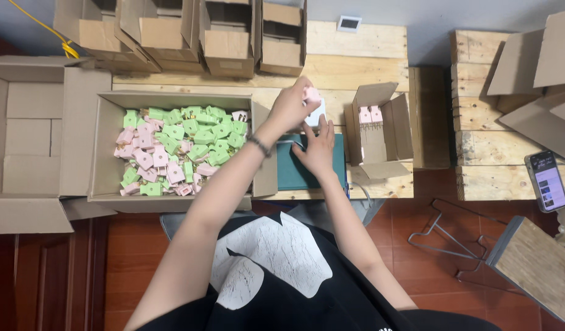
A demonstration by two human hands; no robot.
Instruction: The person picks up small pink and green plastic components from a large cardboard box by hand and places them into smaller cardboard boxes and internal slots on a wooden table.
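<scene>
From the head camera, the left hand (293,105) is raised over the wooden surface (356,52), its fingers closed around a small pink plug (312,95) held at the fingertips. The right hand (319,147) lies just below it, fingers spread narrow and flat on a dark green mat (288,175), holding nothing that can be made out; a small white piece (317,116) shows between the two hands, too hidden to name.

Left of the left hand, beside its wrist, stands a wide open carton (107,147) filled with a loose heap of green plugs (199,132) and pink plugs (150,160), the green ones mostly toward the hands, the pink ones farther off. Beyond that carton, further left, lies a larger flattened box (31,135) with its flaps spread out.

Right of both hands, just beside the mat, sits a small open box (377,132) with its flaps up; two pink plugs (369,114) stand side by side at its far end, and the rest of its floor is bare cardboard.

Above the hands, at the far edge of the surface, a row of empty small boxes (190,34) stands packed together. Well to the right lie more wooden boards (485,144), folded cardboard (540,67) and a phone (546,181) with its screen lit. Lower right, on the red floor, a wire frame (448,236) lies next to a wooden stool (540,266).
</scene>
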